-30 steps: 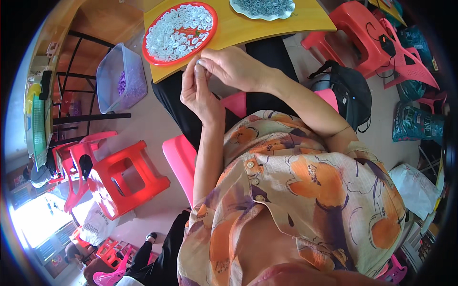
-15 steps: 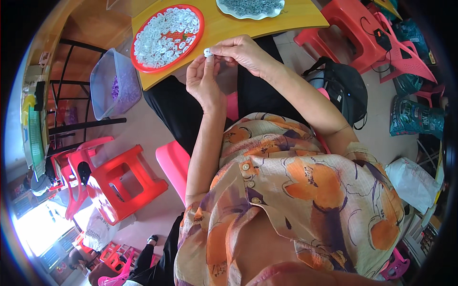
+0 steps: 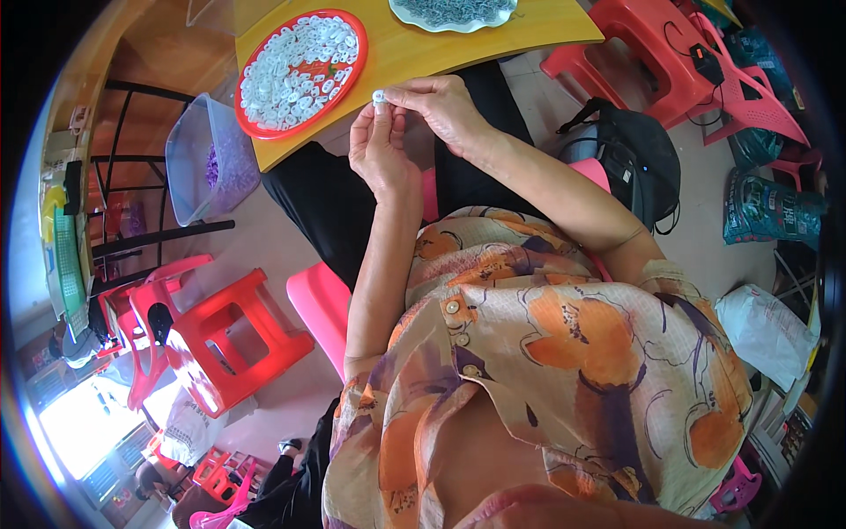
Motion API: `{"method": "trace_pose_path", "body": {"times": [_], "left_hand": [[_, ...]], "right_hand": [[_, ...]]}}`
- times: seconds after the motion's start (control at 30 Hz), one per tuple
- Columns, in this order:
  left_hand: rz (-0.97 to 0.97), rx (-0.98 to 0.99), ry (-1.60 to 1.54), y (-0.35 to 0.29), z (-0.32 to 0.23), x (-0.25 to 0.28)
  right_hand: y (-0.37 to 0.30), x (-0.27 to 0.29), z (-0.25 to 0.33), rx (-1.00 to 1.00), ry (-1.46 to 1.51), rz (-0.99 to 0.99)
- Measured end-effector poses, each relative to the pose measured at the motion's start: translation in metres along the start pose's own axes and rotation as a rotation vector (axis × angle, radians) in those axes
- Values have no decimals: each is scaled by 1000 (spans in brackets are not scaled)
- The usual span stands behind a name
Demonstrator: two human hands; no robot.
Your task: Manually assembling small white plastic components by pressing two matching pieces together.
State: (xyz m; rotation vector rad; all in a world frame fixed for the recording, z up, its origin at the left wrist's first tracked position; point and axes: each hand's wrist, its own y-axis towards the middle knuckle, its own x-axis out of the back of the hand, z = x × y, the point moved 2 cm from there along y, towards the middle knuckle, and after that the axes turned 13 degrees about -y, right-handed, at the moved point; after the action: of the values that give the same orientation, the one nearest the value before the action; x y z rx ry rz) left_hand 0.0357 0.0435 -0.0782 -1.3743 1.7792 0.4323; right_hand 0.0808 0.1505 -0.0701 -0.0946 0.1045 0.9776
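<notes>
A small white plastic piece with a dark spot (image 3: 379, 96) sits at the fingertips of both hands, in front of the table's near edge. My left hand (image 3: 384, 159) pinches it from below, thumb upright against it. From the right, my right hand (image 3: 449, 110) reaches over with thumb and forefinger closed at its side. Whether the right fingers also hold something tiny is too small to tell. Just beyond to the left, a round red tray (image 3: 275, 134) carries many similar white pieces (image 3: 295, 79). A white wavy-edged dish (image 3: 458, 31) of thin grey screw-like pieces stands farther right.
Both dishes stand on a yellow table (image 3: 397, 57). Left of it is a translucent bin (image 3: 189, 176) with purple pieces. Red stools (image 3: 238, 339) stand at lower left and upper right (image 3: 634, 53). A black bag (image 3: 648, 167) lies right of my lap.
The view has shifted slightly. Both hands stay together at the white piece, the left turned a little more upright and the right fingers slightly shifted over it.
</notes>
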Motion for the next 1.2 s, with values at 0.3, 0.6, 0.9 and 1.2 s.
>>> {"method": "trace_pose_path", "body": {"times": [0.3, 0.6, 0.9, 1.2], "left_hand": [[53, 102, 23, 14, 5, 13], [261, -27, 516, 47, -1, -6], [201, 43, 478, 69, 26, -9], [121, 117, 419, 74, 33, -3]], "right_hand": [[12, 10, -6, 29, -27, 14], [46, 37, 17, 528, -1013, -128], [51, 41, -11, 743, -972, -125], [51, 42, -24, 734, -1012, -126]]}}
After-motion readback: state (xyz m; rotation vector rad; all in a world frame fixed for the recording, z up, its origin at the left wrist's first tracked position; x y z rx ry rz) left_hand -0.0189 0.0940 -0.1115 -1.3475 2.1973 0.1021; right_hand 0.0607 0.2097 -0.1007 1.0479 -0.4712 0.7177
